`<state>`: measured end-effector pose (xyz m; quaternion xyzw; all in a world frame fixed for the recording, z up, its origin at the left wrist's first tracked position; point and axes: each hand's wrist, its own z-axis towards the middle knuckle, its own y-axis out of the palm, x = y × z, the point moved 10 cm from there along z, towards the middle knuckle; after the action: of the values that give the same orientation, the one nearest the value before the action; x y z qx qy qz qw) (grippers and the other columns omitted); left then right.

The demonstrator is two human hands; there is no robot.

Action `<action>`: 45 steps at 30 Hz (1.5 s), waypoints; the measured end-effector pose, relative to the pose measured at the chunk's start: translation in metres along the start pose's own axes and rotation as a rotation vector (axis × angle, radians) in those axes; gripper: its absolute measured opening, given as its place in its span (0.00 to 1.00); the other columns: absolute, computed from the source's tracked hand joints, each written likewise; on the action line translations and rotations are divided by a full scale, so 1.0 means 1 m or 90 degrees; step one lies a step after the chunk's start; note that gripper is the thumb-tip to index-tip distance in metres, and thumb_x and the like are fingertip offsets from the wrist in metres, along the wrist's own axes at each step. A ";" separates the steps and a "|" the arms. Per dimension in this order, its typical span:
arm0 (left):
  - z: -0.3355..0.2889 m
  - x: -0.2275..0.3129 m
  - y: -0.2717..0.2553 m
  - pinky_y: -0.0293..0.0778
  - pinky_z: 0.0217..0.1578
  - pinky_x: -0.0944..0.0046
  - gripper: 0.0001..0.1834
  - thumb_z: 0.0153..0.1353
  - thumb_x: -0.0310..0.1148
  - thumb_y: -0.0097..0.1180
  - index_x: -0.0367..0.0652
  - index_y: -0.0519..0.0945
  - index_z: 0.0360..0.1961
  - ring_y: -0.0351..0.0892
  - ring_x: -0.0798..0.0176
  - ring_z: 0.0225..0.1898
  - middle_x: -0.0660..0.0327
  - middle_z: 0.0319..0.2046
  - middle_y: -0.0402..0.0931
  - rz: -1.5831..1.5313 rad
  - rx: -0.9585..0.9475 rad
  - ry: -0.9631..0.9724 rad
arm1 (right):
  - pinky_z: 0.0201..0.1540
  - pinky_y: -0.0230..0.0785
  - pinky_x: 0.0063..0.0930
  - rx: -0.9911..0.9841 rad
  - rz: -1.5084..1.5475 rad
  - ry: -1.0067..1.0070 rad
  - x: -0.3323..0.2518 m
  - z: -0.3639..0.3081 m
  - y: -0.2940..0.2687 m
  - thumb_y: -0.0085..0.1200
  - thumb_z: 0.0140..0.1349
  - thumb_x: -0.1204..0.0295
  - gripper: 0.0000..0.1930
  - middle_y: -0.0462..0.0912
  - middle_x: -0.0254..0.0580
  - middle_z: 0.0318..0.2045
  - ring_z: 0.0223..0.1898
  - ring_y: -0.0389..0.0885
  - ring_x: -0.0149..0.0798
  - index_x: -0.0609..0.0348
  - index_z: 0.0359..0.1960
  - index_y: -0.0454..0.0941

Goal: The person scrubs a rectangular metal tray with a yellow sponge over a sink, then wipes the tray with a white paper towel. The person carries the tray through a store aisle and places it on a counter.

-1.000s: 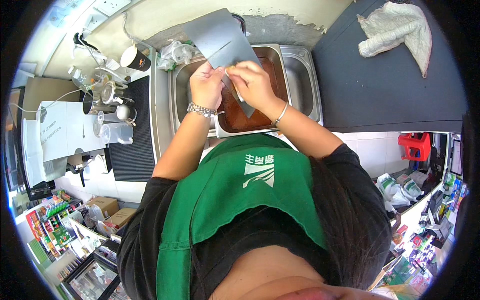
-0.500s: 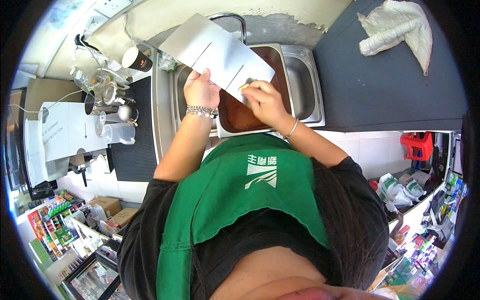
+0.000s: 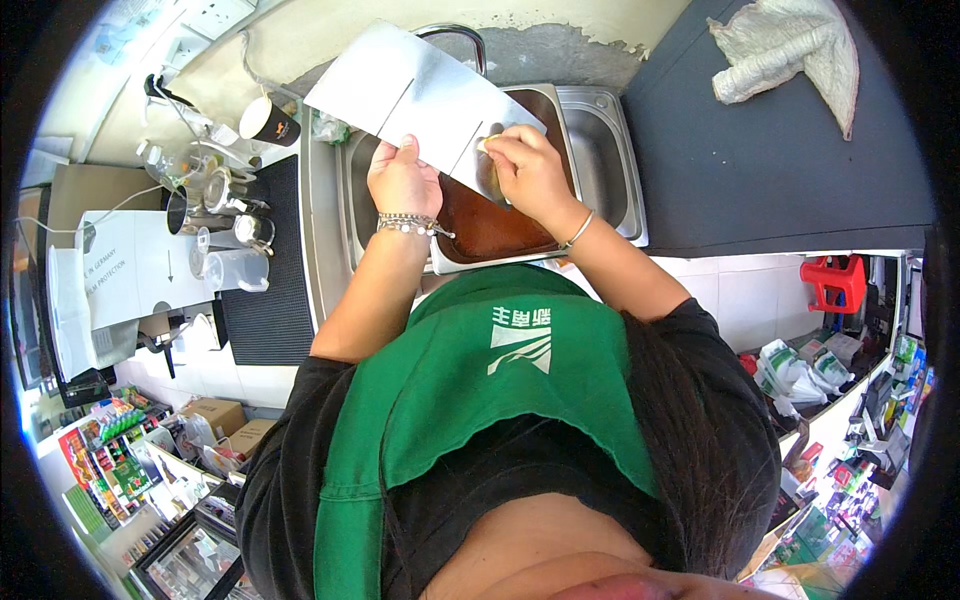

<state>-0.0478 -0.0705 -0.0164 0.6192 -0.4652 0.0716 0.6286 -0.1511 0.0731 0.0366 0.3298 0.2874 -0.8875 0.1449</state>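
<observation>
A flat, shiny metal plate (image 3: pixel 430 105) with two dark slots is tilted over the sink. My left hand (image 3: pixel 405 182) is closed on its near edge, thumb on top. My right hand (image 3: pixel 530 172) pinches a small yellowish scrubbing pad (image 3: pixel 488 143) against the plate's right part; the fingers hide most of the pad. Below, the sink's larger basin (image 3: pixel 500 235) looks reddish brown inside, partly covered by the plate and my hands.
A smaller steel basin (image 3: pixel 607 165) adjoins on the right, beside a dark counter (image 3: pixel 780 190) with a crumpled cloth (image 3: pixel 790 55). The faucet (image 3: pixel 470 38) stands behind the plate. At left, metal pitchers (image 3: pixel 225 190), a plastic container (image 3: pixel 240 270) and a paper cup (image 3: pixel 270 122) surround a black mat (image 3: pixel 268 320).
My right hand has slid up and slightly right across the plate with the pad. The plate has shifted a little left, still in my left hand.
</observation>
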 end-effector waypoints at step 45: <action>0.000 0.024 -0.015 0.66 0.55 0.56 0.15 0.63 0.21 0.38 0.36 0.66 0.52 0.71 0.57 0.52 0.53 0.49 0.70 0.071 0.051 -0.005 | 0.38 0.71 0.29 0.011 -0.105 0.130 0.041 -0.013 -0.050 0.56 0.52 0.78 0.05 0.79 0.42 0.31 0.33 0.78 0.42 0.58 0.31 0.81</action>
<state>-0.0244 -0.0852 -0.0107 0.6172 -0.4981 0.1227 0.5966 -0.1971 0.1183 0.0217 0.3950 0.3193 -0.8605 0.0388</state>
